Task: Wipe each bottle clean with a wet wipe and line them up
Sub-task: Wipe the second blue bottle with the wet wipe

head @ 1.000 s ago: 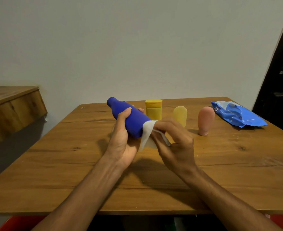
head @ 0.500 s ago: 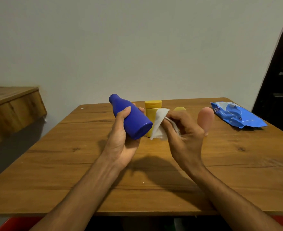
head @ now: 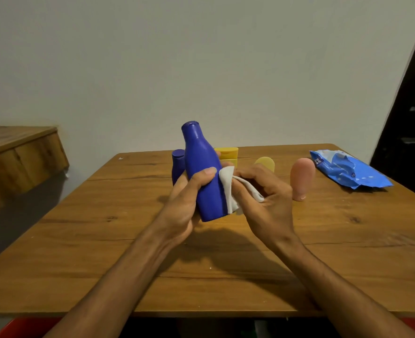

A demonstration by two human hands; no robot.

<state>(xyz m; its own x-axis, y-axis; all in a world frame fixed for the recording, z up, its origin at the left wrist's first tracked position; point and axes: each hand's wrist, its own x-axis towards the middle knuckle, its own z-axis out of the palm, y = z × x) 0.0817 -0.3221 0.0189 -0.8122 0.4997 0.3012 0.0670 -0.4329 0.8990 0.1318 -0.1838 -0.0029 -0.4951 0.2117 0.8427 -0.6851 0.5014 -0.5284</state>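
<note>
Gripping the big blue bottle point(head: 204, 176) around its lower body, our left hand point(head: 187, 203) is laying its thumb across the front and curling its fingers round the back, and it is carrying the bottle clear of the table point(head: 104, 252). Just to the right of that grip, our right hand point(head: 262, 201) is pinching the wet wipe point(head: 228, 189) between thumb and fingers and pressing it against the bottle's right flank, right beside the left thumb tip.

Now the line that matters: the bottle is standing nearly upright, with its base poking out below the grip towards us and its cap rising above it, leaning a touch to the left. We are judging that the next stroke runs along that axis, up to the neck or down to the base, and the right hand is the one placed for it. The patch under the left thumb is going to need a re-grip.

Beyond the grip, a smaller blue bottle point(head: 177, 164) is peeking out on the left, with a yellow bottle point(head: 227, 154), a pale yellow bottle point(head: 266, 162) and a pink bottle point(head: 302, 179) standing off to the right. Farther right, the wipe pack point(head: 348, 172) is lying well apart.
</note>
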